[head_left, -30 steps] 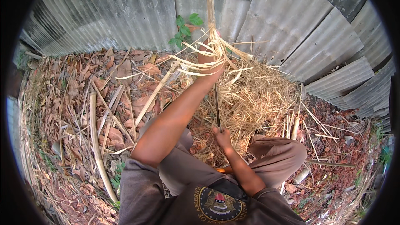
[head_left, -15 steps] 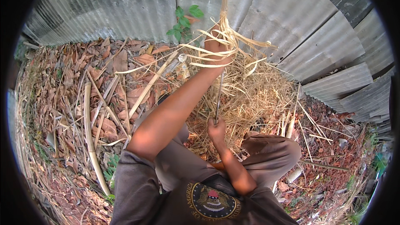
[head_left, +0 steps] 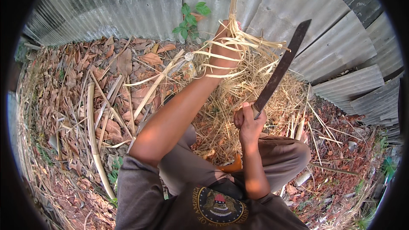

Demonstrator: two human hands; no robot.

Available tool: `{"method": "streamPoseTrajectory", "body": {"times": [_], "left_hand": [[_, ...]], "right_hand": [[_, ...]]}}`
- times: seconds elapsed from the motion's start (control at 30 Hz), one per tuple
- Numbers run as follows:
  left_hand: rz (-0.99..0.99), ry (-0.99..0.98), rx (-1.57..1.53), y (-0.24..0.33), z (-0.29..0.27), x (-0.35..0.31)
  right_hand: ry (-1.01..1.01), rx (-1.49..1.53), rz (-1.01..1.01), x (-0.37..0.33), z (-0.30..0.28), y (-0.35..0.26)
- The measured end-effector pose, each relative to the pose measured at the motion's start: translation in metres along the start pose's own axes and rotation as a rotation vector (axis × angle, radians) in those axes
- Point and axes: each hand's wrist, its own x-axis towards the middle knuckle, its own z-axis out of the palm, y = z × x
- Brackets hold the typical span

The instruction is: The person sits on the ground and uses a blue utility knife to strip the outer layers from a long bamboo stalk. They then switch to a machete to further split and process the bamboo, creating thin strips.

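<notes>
My left hand [head_left: 224, 30] reaches out toward the metal wall, wrapped round a bundle of thin pale split strips [head_left: 234, 0], perhaps bamboo. The bundle rises upright past the top of the view. Loose curled strip ends [head_left: 230, 53] hang around my left wrist and spread to both sides, partly hiding the hand. Nearer my body, my right hand [head_left: 250, 121] grips a machete [head_left: 282, 66] by its handle. Its dark, long blade slants up to the right, apart from the bundle, with the tip in front of the wall.
Straw-like shavings [head_left: 272, 93] are heaped between my bent legs and the corrugated metal wall [head_left: 298, 12]. Dry leaves [head_left: 115, 127] and a pale pole [head_left: 91, 132] lie on the left. A green plant [head_left: 186, 23] grows against the wall. Thin sticks [head_left: 324, 130] are scattered at right.
My right hand has moved right and slightly away from me. The machete has swung from under my left hand out to the upper right, showing its flat side. My left hand stays on the bundle.
</notes>
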Motion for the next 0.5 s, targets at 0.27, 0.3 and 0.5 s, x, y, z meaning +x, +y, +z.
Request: {"method": "streamPoseTrajectory", "body": {"times": [0.27,0.3,0.5], "left_hand": [[-0.151,0.122,-0.271,0.006,0.007,0.005],[-0.208,0.134,-0.319,0.007,0.0,0.008],[-0.02,-0.089,0.149,0.004,-0.016,0.006]], "right_hand": [[0.035,-0.734,0.515,-0.027,-0.056,0.156],[0.013,-0.467,0.677,-0.036,-0.057,0.136],[0.035,-0.073,0.417,0.008,-0.014,0.019]]}}
